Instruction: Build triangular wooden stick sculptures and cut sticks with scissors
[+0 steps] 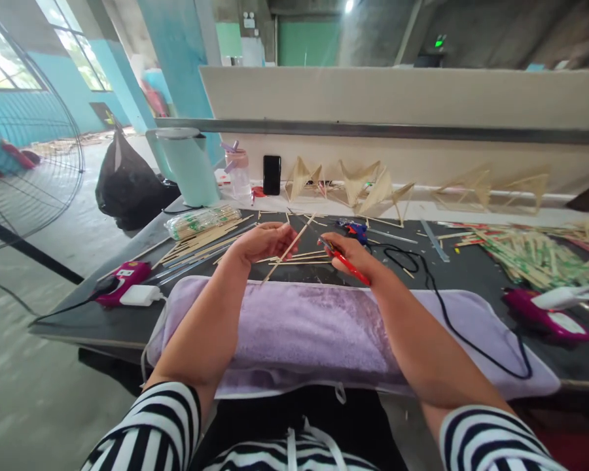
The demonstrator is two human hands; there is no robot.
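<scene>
My left hand (269, 241) is closed on a thin wooden stick (290, 247), which slants up to the right across my fingertips. To its right, my right hand (348, 252) grips red-handled pliers (349, 265), the metal jaws pointing up and left toward the stick. A gap separates the jaws from the stick. Both hands hover above the front of the dark table, just beyond a purple towel (304, 320). More loose sticks (307, 258) lie under and behind the hands. A blue glue gun (357, 231) rests just past my right hand.
Stick frames (368, 183) stand along the back ledge beside a phone (271, 174), a bottle (237, 173) and a pale green jug (186, 167). Bundled sticks (530, 252) spread at right. Magenta power strips (125, 282) sit both sides; a black cable (436, 288) crosses the towel.
</scene>
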